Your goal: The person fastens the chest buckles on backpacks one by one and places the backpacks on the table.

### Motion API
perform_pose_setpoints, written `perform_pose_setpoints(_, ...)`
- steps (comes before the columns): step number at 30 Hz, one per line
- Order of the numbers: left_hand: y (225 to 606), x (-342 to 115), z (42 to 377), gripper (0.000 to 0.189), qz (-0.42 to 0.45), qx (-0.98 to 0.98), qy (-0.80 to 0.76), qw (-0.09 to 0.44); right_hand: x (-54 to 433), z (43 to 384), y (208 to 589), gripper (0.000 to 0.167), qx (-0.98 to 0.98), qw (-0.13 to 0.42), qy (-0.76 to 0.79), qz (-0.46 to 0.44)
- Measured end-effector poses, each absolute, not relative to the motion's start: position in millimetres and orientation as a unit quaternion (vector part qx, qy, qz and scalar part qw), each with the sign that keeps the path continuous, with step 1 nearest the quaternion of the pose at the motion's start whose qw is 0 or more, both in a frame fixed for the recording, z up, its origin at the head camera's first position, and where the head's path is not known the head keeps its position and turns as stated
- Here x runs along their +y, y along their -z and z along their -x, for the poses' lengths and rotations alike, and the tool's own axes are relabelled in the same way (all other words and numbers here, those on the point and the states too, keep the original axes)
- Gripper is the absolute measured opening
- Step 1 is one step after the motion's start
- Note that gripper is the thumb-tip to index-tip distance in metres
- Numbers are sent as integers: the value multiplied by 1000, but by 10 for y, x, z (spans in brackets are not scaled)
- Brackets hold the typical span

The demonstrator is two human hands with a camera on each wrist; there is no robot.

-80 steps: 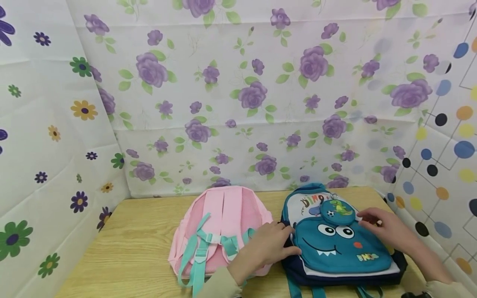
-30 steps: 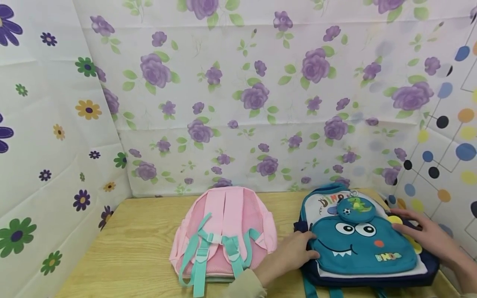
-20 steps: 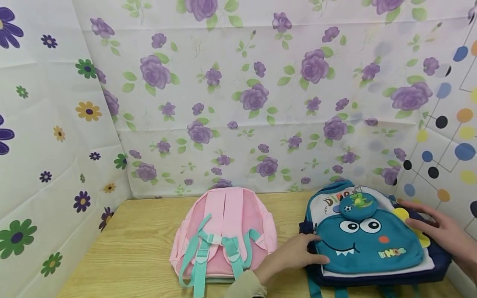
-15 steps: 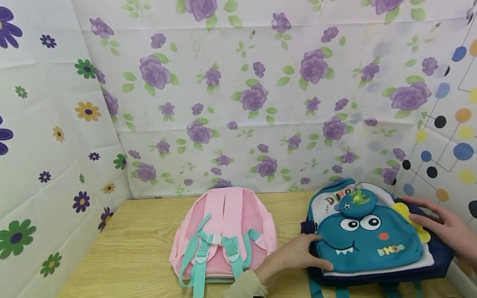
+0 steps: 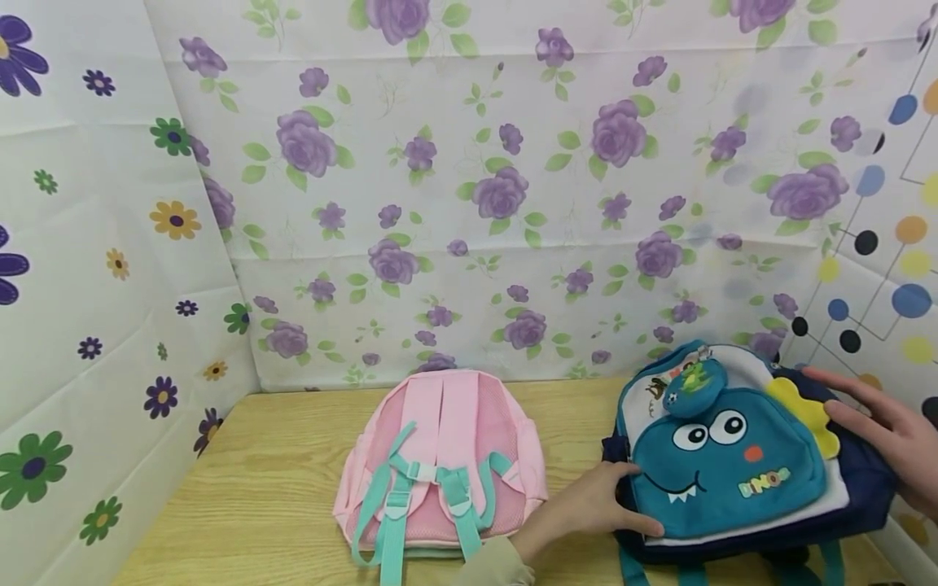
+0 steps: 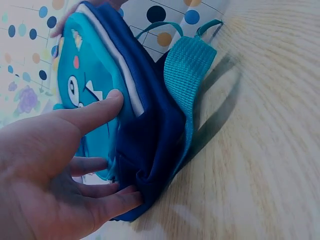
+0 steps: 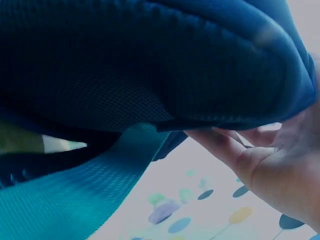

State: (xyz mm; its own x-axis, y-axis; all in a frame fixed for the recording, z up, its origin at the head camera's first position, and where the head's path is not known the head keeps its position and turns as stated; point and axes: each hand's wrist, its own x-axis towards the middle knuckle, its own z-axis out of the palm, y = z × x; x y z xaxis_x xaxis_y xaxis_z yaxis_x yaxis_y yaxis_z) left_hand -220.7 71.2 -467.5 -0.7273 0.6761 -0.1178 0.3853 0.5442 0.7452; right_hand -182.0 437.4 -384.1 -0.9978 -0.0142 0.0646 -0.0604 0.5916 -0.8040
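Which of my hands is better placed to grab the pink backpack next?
Probably your left hand: though gripping the blue backpack, it is nearer the pink backpack. Your right hand is at the blue backpack's far side.

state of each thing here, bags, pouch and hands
Dinosaur backpack: tilted, front showing, held at both sides
Round dinosaur pouch: tilted, attached to that backpack's front
Pink backpack: strap side showing, on wooden table, untouched
Its mint straps: slack
Left hand: gripping dinosaur backpack's lower left side
Right hand: holding its right side
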Motion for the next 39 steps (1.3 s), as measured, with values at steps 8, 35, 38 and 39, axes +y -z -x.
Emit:
perform_pose_setpoints(8,4700,777,2203,70,-314,838,-393,214,4338,1781,3743,52,-881,80,-460,-84)
perform_pose_setpoints(35,4841,1087,2215,62,-296,812,-445,234,3790,1733,3510,69,-873,157,-430,-169)
perform_pose_setpoints(38,4852,1118,2224,61,-304,805,-451,239,3744,1711,3491,70,-879,166,-416,-164)
perform_pose_setpoints(39,4859,1131,2227,61,-306,803,-451,239,3727,1703,3484,71,-882,167,-412,-160)
